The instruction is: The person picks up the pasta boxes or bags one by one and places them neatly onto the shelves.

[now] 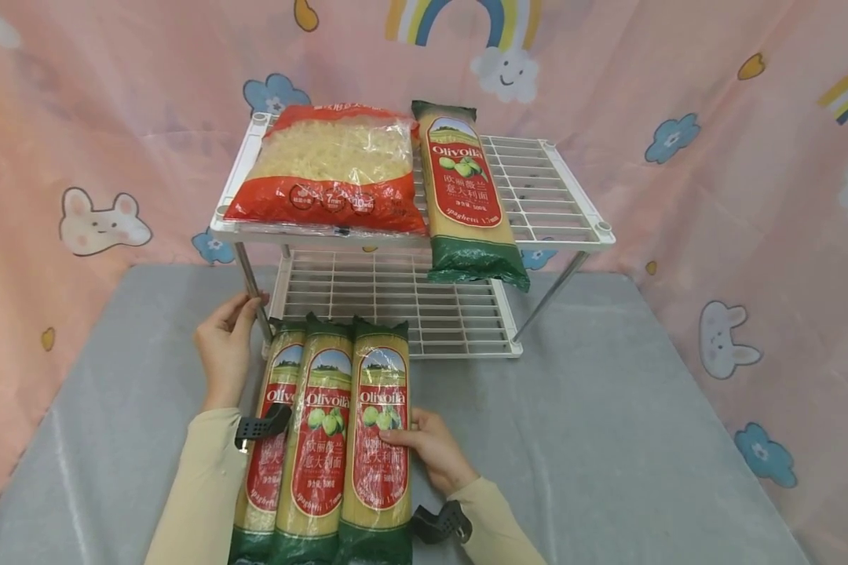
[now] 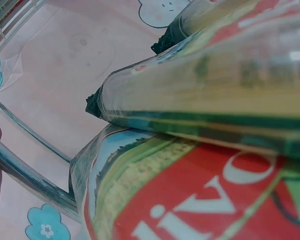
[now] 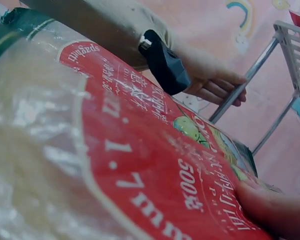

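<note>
My left hand pinches the front left metal post of a white two-tier rack. In the right wrist view, fingers of that hand reach around the post. Three green-ended spaghetti packs stand side by side before the rack: a left pack, a middle pack and a right pack. My right hand holds the right pack by its right side, thumb on the red label. Its other fingers are mostly hidden behind the pack. The left forearm lies close beside the left pack.
On the upper shelf lie a red and clear bag of pasta and another spaghetti pack, its green end hanging over the front edge. The lower shelf is a white grid. A grey cloth covers the table before a pink curtain.
</note>
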`<state>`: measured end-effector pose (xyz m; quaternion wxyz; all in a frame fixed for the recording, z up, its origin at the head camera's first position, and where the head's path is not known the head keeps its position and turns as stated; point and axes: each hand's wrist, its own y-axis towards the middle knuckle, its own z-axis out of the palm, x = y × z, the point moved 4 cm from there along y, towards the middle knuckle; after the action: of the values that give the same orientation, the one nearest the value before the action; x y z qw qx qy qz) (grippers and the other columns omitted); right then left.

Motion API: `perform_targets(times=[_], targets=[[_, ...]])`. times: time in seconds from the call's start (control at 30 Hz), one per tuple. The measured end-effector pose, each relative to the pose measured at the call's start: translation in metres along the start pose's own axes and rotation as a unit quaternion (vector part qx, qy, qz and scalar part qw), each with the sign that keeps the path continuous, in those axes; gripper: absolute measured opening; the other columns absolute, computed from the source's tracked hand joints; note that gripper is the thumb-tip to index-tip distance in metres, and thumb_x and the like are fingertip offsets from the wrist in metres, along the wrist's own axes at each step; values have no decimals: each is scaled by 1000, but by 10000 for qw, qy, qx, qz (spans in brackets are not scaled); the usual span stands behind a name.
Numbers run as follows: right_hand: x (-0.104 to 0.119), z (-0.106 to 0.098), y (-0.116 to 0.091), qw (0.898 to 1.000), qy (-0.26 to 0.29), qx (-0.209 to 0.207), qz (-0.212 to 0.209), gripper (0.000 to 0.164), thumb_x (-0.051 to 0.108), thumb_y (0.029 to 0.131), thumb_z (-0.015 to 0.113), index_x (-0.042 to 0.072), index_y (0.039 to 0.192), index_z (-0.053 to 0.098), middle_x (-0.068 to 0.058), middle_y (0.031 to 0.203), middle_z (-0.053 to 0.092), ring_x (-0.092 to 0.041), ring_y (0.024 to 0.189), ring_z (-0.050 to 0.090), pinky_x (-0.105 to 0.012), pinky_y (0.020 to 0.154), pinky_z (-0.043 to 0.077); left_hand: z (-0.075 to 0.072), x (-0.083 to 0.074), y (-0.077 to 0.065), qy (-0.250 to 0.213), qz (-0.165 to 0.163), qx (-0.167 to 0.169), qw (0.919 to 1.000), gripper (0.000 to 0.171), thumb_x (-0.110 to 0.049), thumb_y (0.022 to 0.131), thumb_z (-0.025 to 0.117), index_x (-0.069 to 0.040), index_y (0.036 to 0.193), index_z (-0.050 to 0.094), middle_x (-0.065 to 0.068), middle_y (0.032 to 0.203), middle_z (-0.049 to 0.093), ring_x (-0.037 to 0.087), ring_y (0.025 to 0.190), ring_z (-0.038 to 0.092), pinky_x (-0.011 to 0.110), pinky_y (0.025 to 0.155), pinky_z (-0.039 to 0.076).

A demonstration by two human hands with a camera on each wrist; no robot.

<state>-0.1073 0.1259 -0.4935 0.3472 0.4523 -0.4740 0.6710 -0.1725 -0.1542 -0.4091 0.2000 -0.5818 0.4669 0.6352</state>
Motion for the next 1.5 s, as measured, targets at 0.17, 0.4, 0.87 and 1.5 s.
perform_targets(times=[0.17, 0.4, 0.87, 1.5], targets=[[-1, -4, -4, 9998, 212, -4, 18, 26, 0, 77, 69, -8, 101, 60, -6, 80, 70, -13, 68, 66, -27, 73, 53, -1, -1, 0, 38, -3, 33, 10000, 29, -22, 93, 61, 1, 108, 69, 7, 101, 71, -4, 91, 62, 25, 89, 49], [3, -11, -12, 9997, 191, -129, 90, 30, 0, 77, 70, -10, 103, 60, -9, 81, 70, -14, 68, 67, -28, 70, 55, 1, -2, 0, 57, -81, 74, 9999, 28, -22, 93, 61, 1, 108, 69, 8, 101, 71, -4, 90, 62, 26, 89, 50], [16, -37, -28, 9990, 321, -316, 65, 22, 2, 78, 68, -7, 98, 61, -4, 78, 69, -14, 71, 65, -29, 75, 51, 0, 2, -2, 133, -40, -9, 9999, 29, -21, 93, 61, 2, 109, 69, 7, 101, 71, -7, 87, 61, 19, 84, 50], [42, -81, -60, 9988, 125, -473, -23, 15, 2, 83, 63, -1, 98, 61, 0, 80, 69, -12, 73, 65, -28, 75, 51, -1, -2, -3, 215, 71, 49, 9997, 29, -21, 93, 61, 2, 108, 69, -1, 98, 71, -9, 86, 61, 15, 82, 49]])
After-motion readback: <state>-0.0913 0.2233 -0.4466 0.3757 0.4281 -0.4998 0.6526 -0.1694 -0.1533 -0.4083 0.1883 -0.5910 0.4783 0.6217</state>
